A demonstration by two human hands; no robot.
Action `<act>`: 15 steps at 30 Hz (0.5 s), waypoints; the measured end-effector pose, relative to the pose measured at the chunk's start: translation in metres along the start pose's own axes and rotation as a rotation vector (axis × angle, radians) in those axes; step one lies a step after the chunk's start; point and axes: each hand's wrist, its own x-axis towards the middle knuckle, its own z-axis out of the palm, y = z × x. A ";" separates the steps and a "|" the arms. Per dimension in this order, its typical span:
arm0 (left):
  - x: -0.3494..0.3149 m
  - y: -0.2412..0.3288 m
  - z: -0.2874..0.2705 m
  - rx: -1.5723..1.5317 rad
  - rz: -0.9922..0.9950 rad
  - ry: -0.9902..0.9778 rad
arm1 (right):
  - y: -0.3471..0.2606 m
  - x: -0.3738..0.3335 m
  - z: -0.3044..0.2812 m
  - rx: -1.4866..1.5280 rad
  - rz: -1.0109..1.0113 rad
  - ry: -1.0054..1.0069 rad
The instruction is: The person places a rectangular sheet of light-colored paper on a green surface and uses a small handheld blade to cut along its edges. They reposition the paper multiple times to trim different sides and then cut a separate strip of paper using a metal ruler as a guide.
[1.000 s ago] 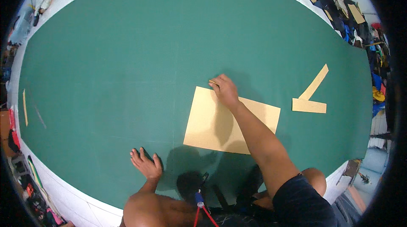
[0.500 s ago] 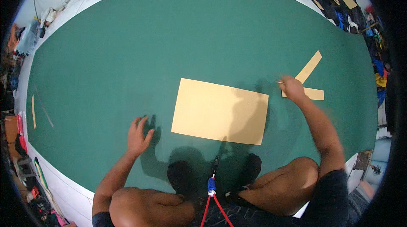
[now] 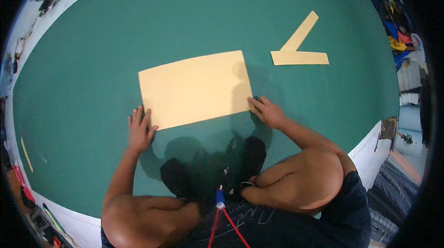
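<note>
A rectangular tan board lies on the green mat in front of me, slightly tilted, its right end higher than its left. My left hand rests at the board's near left corner with the fingers spread, open, along the edge. At the near right corner, the fingertips of my right hand touch the board's edge, fingers stretched and apart. Whether anything small is tucked under that palm is hidden. Beyond my right hand lie two tan strips, one slanting and one level, meeting at one end.
The green mat spreads under everything. A thin tan sliver lies near its left rim. A pile of coloured items stands beyond the right edge. A red cord with a blue piece hangs before my chest.
My right hand has come back from the strips to the board, and my left hand has reached its left corner. The board has turned counterclockwise. The whole view has shifted.
</note>
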 end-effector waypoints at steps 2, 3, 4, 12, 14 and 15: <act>0.001 -0.009 -0.003 0.050 -0.033 -0.023 | 0.001 0.019 -0.007 0.022 -0.016 -0.003; 0.004 -0.014 -0.002 0.043 -0.023 -0.014 | 0.010 0.023 -0.009 0.098 -0.052 0.084; 0.007 -0.016 0.002 0.034 -0.014 -0.005 | 0.018 0.028 -0.009 0.172 -0.090 0.170; 0.006 -0.028 -0.014 0.043 -0.029 -0.070 | -0.009 0.042 -0.021 0.113 0.045 0.021; 0.007 -0.027 -0.017 0.044 -0.013 -0.083 | -0.010 0.039 -0.008 0.136 0.070 0.033; 0.006 -0.027 -0.018 0.044 -0.012 -0.086 | -0.010 0.038 -0.005 0.151 0.064 0.043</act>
